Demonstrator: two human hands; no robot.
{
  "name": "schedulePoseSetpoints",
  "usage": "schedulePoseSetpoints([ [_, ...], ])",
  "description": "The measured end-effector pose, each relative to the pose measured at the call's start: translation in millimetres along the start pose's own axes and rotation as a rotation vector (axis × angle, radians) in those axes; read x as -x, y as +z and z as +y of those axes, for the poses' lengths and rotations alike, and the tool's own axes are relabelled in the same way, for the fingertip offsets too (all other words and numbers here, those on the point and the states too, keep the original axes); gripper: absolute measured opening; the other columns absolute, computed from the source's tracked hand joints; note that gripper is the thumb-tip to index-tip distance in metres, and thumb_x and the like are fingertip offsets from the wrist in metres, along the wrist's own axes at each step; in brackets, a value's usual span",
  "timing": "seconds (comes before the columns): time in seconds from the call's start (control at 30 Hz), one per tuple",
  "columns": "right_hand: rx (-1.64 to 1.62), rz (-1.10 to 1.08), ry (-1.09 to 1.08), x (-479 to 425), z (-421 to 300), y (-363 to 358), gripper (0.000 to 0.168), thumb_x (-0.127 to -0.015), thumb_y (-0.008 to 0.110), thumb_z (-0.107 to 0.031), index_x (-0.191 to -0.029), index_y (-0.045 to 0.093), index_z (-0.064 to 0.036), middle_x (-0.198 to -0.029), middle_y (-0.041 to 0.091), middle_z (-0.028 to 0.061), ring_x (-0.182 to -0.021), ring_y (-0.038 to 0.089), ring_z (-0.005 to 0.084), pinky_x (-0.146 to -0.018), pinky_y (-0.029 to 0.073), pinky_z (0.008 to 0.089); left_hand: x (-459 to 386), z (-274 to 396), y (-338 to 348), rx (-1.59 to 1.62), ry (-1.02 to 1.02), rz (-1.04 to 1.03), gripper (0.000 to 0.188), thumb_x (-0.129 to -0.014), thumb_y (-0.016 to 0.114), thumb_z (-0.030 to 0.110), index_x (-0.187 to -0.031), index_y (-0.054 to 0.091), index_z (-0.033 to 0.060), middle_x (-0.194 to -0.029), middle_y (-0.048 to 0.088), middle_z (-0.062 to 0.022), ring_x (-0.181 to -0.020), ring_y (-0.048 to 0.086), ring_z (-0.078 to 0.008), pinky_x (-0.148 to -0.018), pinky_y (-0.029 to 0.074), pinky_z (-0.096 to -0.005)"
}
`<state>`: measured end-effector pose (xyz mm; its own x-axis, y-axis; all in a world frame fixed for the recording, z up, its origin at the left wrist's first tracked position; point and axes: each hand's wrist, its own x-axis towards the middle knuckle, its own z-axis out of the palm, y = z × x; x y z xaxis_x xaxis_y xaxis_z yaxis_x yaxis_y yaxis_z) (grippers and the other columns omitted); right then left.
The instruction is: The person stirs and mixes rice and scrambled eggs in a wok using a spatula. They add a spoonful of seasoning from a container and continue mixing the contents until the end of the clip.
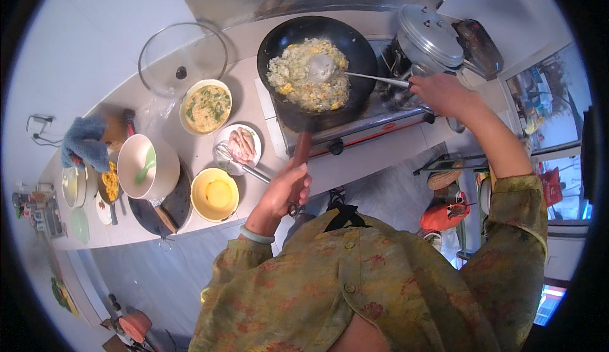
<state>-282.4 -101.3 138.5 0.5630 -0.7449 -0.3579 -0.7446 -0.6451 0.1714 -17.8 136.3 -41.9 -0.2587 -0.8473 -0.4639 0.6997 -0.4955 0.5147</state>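
My left hand [287, 189] is closed round the reddish-brown handle [302, 149] of a black wok [364, 59] on the gas stove. In my right hand [440, 94] is the handle of a metal spatula [376, 78]. Its blade rests in the fried rice with egg [309, 92] at the middle of the wok. Beside my left hand, a wire whisk [254, 172] reaches from a small plate with raw-looking meat [242, 145] to my fingers; whether they touch its handle I cannot tell.
Left of the wok stand a bowl of egg and greens [207, 107], a yellow bowl [215, 195], a cream pot [147, 166] and a glass lid [183, 57] leaning at the wall. A metal pressure cooker [430, 35] is on the stove's right side. Control knobs [336, 147] line the stove front.
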Motion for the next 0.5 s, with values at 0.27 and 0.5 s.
schedulePoseSetpoints([
  [0.27,-0.418,-0.102,0.089,39.8,23.6,-6.2,0.032,-0.099,0.043,-0.031,-0.097,0.061,-0.005,-0.073,0.061,0.0181,-0.067,0.062,0.0332,-0.068,0.05,0.0425,-0.3,-0.3,0.5,-0.033,0.007,0.015,0.039,-0.097,0.052,0.028,-0.13,0.038,0.0147,-0.078,0.049,-0.0026,-0.056,0.047,-0.0121,-0.046,0.038,-0.0259],
  [0.5,-0.664,-0.15,0.227,17.0,9.7,64.5,0.035,-0.1,0.041,-0.033,-0.1,0.058,-0.003,-0.077,0.061,0.0173,-0.072,0.059,0.0356,-0.072,0.048,0.0433,-0.7,2.5,3.0,-0.027,-0.01,-0.017,0.037,-0.097,0.053,0.028,-0.128,0.039,0.0144,-0.078,0.049,-0.0028,-0.056,0.046,-0.0123,-0.048,0.041,-0.0272],
])
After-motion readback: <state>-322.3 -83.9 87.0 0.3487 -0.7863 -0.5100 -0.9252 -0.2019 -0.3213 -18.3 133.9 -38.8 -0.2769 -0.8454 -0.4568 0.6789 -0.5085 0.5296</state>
